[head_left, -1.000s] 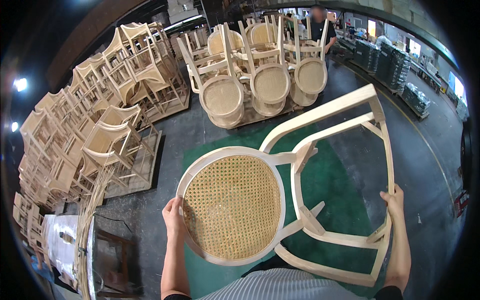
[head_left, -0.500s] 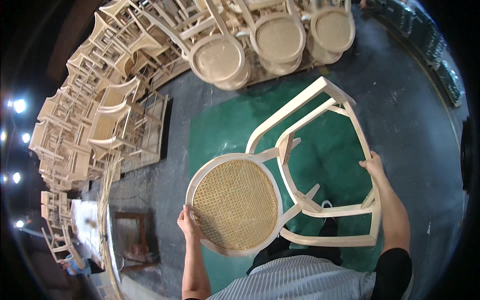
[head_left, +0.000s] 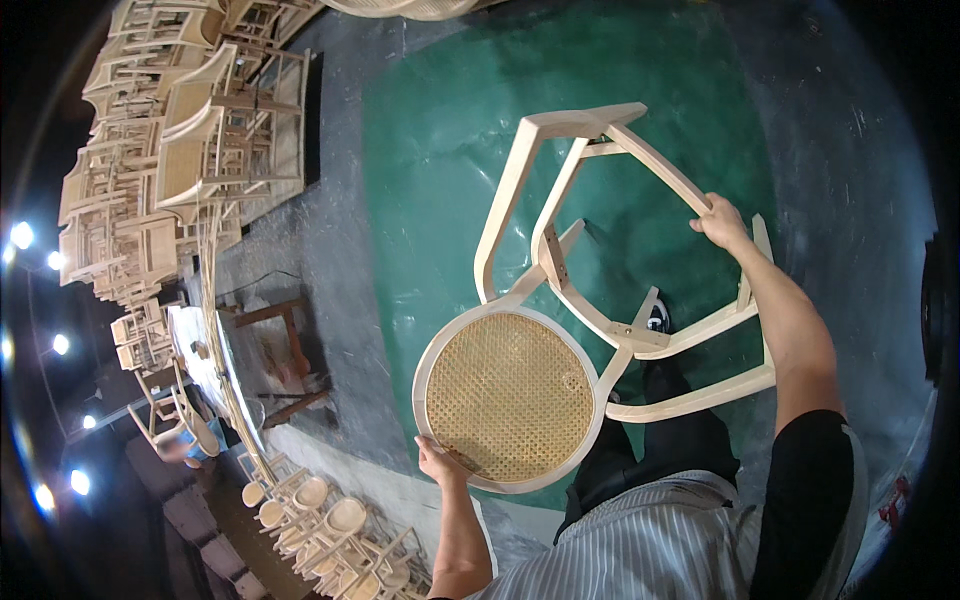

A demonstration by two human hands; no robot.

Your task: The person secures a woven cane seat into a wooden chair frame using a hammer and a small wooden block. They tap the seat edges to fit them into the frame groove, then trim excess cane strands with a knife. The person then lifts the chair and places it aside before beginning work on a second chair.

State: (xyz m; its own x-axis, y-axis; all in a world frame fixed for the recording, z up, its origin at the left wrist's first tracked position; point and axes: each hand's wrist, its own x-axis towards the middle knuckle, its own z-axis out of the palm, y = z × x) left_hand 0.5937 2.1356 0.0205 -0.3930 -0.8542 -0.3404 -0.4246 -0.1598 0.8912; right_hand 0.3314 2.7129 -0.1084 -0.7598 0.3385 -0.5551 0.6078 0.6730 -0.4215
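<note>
Between my hands is a pale, unfinished wooden chair (head_left: pixel 505 210), lying tilted with its legs and seat frame pointing away to the right. The seat opening is bare, so the floor shows through it. Its round backrest (head_left: pixel 510 397), woven cane inside a wooden ring, faces up toward me. My left hand (head_left: pixel 440 462) is closed on the lower left edge of that ring. Farther off, my right hand (head_left: pixel 722 222) wraps round a straight rail on the chair's far right side. The fingertips of both hands are partly hidden.
Green sheeting (head_left: pixel 430 170) covers the floor beneath the chair. Stacked wooden chairs (head_left: pixel 190 130) stand on the left, with more chairs (head_left: pixel 330 530) at the lower left. A long bundle of cane strips (head_left: pixel 212 300) lies by a pale-topped table (head_left: pixel 195 345). A small wooden stand (head_left: pixel 290 340) is beside it.
My view has turned and dropped, so the row of round-backed chairs ahead has mostly left it. The held chair has rotated slightly, its far end swinging leftward. Both hands keep their grip.
</note>
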